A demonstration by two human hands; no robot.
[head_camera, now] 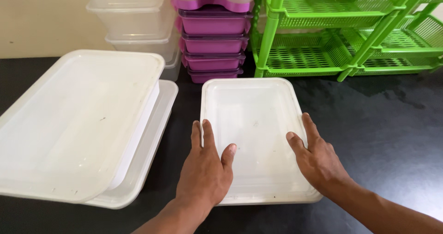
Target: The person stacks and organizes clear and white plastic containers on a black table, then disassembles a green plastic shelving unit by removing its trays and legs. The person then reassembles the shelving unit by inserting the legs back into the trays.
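Resting flat on the dark worktop (392, 137), the white rectangular lid (256, 123) lies just in front of the person, with both hands laid on its near half; the left hand (205, 169) covers the near left edge, fingers (203, 135) stretched out together and thumb spread onto the lid's face, gripping nothing; the right hand (318, 160) sits at the right edge, likewise open and flat, fingers pointing away along the rim. Whether a container sits beneath the lid cannot be told. Pressing evenly, as a judgement, would call for keeping both palms low and working along the rim rather than the middle, since thin plastic is likely to bow there; the hands are well matched for that. Just to the left lies a larger white tray (78, 123) turned over on another one, apart from the lid. Behind stand a stack of purple boxes (212, 42), a stack of clear tubs (138, 22) and a green plastic rack (346, 31).
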